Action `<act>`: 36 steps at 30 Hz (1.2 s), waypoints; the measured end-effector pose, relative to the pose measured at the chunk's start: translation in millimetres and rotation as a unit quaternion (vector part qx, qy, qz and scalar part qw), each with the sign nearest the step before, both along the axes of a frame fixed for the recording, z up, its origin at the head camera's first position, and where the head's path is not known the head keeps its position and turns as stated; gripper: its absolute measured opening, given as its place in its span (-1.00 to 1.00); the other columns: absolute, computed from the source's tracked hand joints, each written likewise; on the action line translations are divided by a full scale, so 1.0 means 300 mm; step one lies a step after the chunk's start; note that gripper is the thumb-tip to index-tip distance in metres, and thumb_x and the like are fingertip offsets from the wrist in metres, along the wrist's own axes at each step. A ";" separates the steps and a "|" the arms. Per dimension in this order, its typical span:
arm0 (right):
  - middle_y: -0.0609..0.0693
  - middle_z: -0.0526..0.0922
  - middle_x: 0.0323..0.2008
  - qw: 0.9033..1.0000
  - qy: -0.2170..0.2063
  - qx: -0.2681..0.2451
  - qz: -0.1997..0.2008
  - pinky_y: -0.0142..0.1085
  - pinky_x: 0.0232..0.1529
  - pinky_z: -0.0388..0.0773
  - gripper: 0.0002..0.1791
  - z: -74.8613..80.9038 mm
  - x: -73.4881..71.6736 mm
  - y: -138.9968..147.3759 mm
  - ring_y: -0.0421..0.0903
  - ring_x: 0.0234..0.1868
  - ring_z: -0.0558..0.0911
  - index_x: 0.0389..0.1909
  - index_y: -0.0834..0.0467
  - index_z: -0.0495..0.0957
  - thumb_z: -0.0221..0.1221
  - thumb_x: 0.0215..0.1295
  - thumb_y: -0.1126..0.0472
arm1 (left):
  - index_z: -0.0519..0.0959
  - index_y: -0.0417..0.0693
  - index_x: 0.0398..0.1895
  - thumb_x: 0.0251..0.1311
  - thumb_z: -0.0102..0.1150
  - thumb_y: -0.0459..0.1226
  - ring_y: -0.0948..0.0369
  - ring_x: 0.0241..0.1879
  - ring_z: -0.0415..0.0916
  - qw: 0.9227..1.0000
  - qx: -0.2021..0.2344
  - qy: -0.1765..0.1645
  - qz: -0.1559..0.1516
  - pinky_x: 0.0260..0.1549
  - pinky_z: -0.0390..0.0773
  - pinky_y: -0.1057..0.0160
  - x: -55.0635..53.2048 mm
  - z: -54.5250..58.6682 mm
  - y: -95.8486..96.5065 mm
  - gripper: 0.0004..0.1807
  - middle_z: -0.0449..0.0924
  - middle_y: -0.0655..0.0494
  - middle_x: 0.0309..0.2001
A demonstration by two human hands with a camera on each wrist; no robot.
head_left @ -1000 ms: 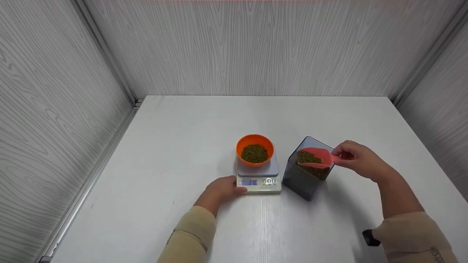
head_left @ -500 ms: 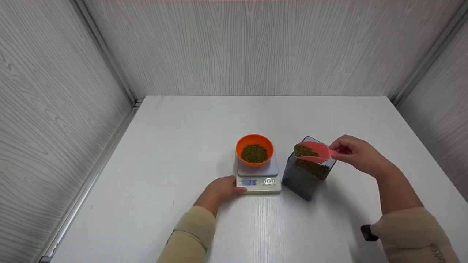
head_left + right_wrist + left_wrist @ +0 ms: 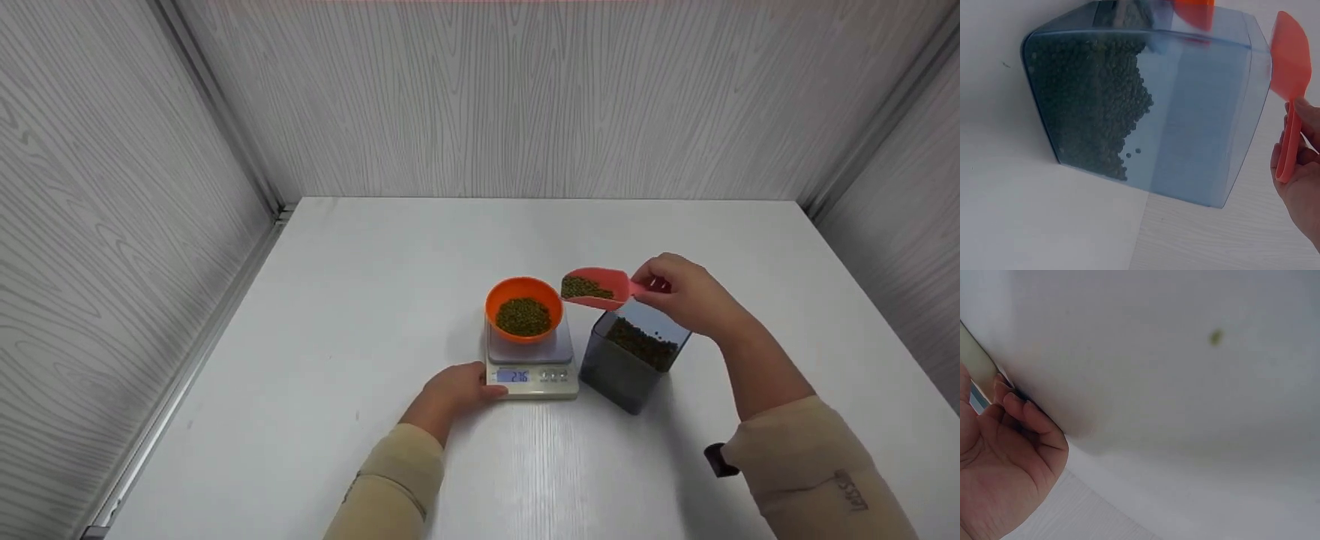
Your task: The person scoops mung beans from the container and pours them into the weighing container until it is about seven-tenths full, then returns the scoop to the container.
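My right hand (image 3: 686, 294) holds a red scoop (image 3: 616, 283) by its handle. Small green beans, like mung beans, lie in the scoop, which hovers between the orange bowl (image 3: 497, 294) and the bean container, just right of the bowl's rim. That bowl has green beans in its bottom and sits on a white digital kitchen scale (image 3: 551, 388), whose display seems to read 276. With thumb on top and fingers at the side, my left hand (image 3: 454, 388) grips the scale's front left corner. In the left wrist view its fingers (image 3: 1044, 430) curl against the scale's edge.
A clear bluish square container (image 3: 622, 375), partly filled with beans, stands right of the scale; the right wrist view shows its wall (image 3: 1196, 124) close up. One greenish speck (image 3: 1216, 337) shows on the white table (image 3: 375, 262). Grey wood-grain panels (image 3: 480, 97) enclose the table.
My right hand has lifted the loaded scoop out of the container and carried it left toward the bowl. The left hand and scale stay put, and the display looks the same.
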State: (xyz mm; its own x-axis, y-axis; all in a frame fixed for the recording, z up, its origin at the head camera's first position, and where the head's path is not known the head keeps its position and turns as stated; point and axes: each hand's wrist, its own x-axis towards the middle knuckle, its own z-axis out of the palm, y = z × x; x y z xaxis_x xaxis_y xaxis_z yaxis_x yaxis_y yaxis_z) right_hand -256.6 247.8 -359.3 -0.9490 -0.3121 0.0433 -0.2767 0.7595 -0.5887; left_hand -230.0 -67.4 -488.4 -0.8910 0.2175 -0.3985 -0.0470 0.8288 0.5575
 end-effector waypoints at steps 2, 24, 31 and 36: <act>0.05 0.46 -0.20 1.000 0.002 0.010 -0.005 -0.18 -0.20 0.48 -0.84 0.001 -0.007 -0.023 -0.02 -0.20 0.42 -0.18 0.15 0.51 0.13 0.24 0.21 | 0.50 0.02 -0.08 0.06 0.16 0.10 0.11 -0.03 0.42 1.000 -0.004 0.003 -0.003 0.13 0.28 0.05 -0.001 -0.002 0.002 -0.53 0.54 0.08 -0.06; 0.11 0.47 -0.33 0.992 0.083 0.090 0.028 -0.10 -0.19 0.52 -0.89 -0.029 -0.037 -0.117 0.03 -0.22 0.43 -0.28 0.25 0.54 0.16 0.15 0.37 | 0.49 0.01 -0.10 0.06 0.14 0.12 0.10 -0.06 0.42 1.000 -0.015 0.000 -0.004 0.11 0.29 0.04 -0.004 -0.006 0.001 -0.52 0.53 0.07 -0.08; 0.12 0.48 -0.35 0.985 0.114 0.119 0.045 -0.11 -0.20 0.48 -0.89 -0.039 -0.032 -0.126 0.04 -0.21 0.42 -0.31 0.26 0.54 0.16 0.11 0.40 | 0.48 0.01 -0.08 0.07 0.13 0.13 0.10 -0.06 0.41 1.000 -0.018 0.000 -0.005 0.11 0.30 0.04 -0.003 -0.009 0.001 -0.52 0.52 0.07 -0.09; 0.10 0.47 -0.35 0.982 0.124 0.136 0.051 -0.11 -0.18 0.47 -0.88 -0.037 -0.027 -0.133 0.04 -0.21 0.43 -0.31 0.25 0.54 0.19 0.09 0.41 | 0.49 0.01 -0.11 0.05 0.15 0.13 0.11 -0.08 0.42 1.000 -0.018 0.007 -0.003 0.10 0.30 0.05 -0.001 -0.009 0.002 -0.53 0.53 0.08 -0.11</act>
State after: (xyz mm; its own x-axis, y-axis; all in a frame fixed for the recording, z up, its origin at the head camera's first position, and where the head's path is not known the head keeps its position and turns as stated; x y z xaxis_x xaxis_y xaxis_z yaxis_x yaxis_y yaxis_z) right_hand -264.8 207.9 -370.5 -0.8831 -0.4368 0.1711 -0.4685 0.8404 -0.2725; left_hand -230.4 -66.9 -491.2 -0.8954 0.2085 -0.3935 -0.0344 0.8486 0.5280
